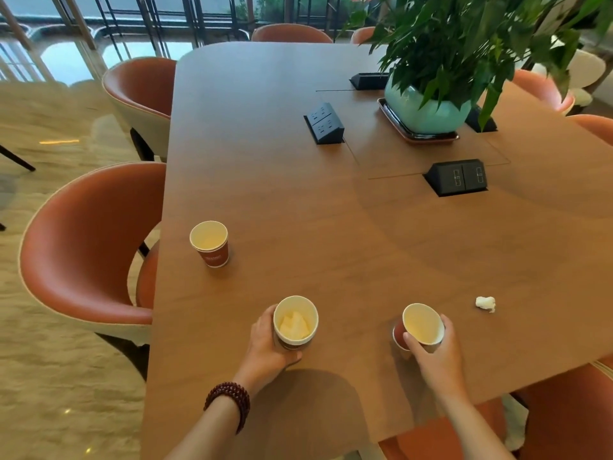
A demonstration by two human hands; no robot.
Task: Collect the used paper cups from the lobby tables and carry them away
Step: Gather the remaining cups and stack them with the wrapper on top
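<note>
Three paper cups on table (298, 180) | left hand (265, 343) wraps cup holding tissue (295, 322) | right hand (434, 350) grips tilted cup (423, 323) | third cup (209, 242) apart, untouched | risk: tilted cup may spill dregs; both hands full for third.

Red cups (210, 243), brown table (265, 167)

My beads (229, 404) are dark red; the chairs (83, 247) orange, the pot (428, 111) pale teal, the sockets (324, 123) black.
</note>
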